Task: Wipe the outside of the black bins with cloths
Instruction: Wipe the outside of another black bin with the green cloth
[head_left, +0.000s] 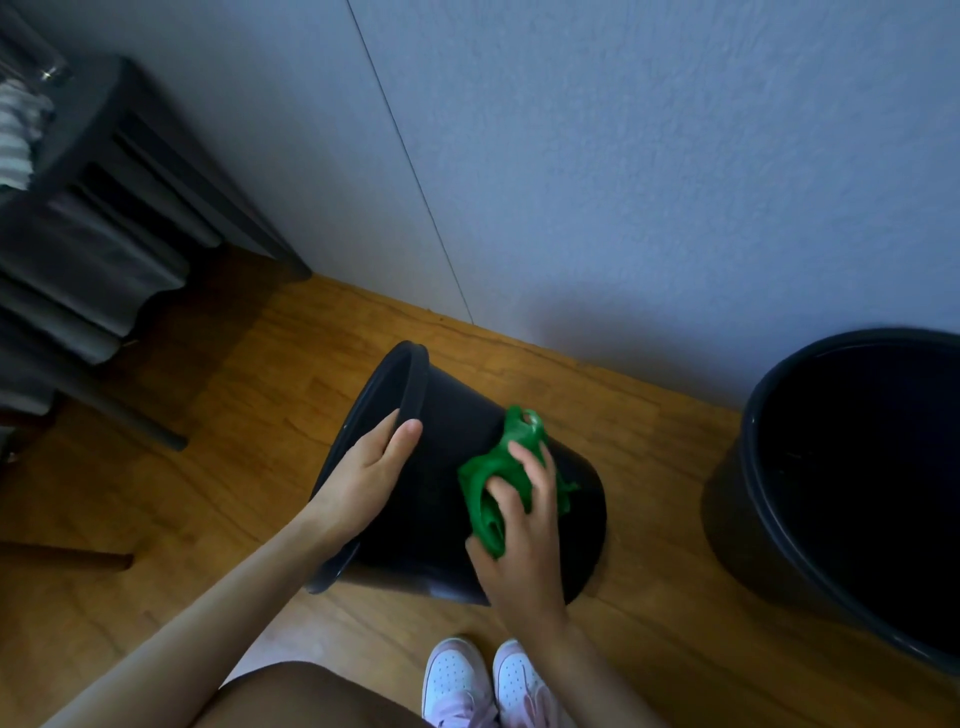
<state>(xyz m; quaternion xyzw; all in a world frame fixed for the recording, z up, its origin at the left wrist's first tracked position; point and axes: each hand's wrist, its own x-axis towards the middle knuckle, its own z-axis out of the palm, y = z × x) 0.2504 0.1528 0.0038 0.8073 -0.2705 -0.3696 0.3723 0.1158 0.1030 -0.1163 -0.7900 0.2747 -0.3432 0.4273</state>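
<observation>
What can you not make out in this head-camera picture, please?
Head view:
Tipped bin: floor-facing side, hidden by its own body.
Upright bin: right part, cut off by the frame edge.
Left hand: fingertips, hidden inside the bin's rim.
Green cloth: partly covered by the right hand.
Rack: contents blurred, dim.

A black bin (441, 525) lies tipped on the floor, mouth toward 10 o'clock. The left hand (371, 478) grips its rim. The right hand (524, 545) holds a green cloth (491, 478) against its side. A second bin (737, 509) stands upright at 3 o'clock.
</observation>
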